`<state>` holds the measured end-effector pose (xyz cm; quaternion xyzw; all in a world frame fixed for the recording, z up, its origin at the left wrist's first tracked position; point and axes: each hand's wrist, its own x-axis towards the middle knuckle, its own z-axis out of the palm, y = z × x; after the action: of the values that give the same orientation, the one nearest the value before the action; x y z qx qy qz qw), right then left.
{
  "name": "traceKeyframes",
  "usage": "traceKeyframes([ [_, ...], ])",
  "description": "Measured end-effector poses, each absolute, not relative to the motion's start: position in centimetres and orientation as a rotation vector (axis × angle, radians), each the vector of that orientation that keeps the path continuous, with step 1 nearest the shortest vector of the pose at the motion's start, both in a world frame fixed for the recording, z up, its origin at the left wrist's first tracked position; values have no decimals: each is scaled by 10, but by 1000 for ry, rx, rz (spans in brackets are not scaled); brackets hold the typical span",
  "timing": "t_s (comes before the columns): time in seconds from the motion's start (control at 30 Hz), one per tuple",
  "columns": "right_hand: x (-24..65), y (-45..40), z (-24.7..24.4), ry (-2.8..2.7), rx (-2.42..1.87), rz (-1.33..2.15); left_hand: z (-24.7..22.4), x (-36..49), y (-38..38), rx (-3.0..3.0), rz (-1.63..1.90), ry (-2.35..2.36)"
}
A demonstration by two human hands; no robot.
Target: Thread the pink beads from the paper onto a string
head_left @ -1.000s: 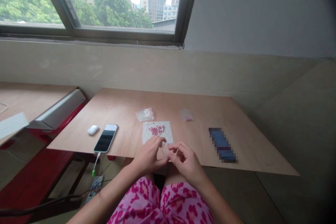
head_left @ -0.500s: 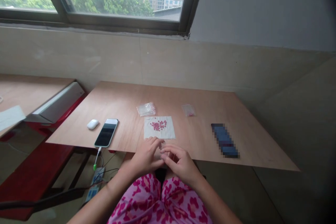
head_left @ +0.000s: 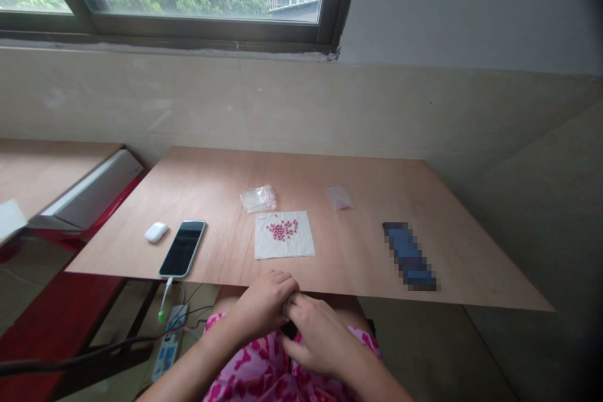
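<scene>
Just off the front edge of the table, my left hand (head_left: 271, 295) and my right hand (head_left: 313, 326) meet over my lap. The fingers of my left hand curl down, and its fingertips are hidden behind the right hand. A small clear or pale bit shows between the hands, too small to name. My right hand's fingers bend toward the left, with the thumb lower and apart. Beyond the hands, pink beads (head_left: 281, 230) lie scattered on a white paper napkin (head_left: 285, 250).
Behind the napkin lie a clear plastic bag (head_left: 259, 199) and a small bag with pink beads (head_left: 340, 198). Left are a phone (head_left: 183, 249) on a cable and a white earbud case (head_left: 156, 232). A pixelated dark object (head_left: 409, 256) lies right. A power strip (head_left: 170, 342) is below.
Both hands have moved lower and closer together, away from the napkin. The fingertips that showed before are now mostly covered. The camera view has shifted slightly.
</scene>
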<state>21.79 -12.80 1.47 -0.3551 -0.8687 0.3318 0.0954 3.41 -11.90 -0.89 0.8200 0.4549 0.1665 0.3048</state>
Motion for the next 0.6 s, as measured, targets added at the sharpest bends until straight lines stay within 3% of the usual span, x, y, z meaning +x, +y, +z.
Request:
traceKeyframes([
  [0.33,234,-106,15,-2277,-924,1048,1,12,-105,2066,488,1336],
  [0.47,249,-79,4,-1962,-1163,953,1,-10,-94,1935,662,1524],
  [0.6,233,-47,-10,-1984,-1285,822,-7,-21,-90,1879,768,1575],
])
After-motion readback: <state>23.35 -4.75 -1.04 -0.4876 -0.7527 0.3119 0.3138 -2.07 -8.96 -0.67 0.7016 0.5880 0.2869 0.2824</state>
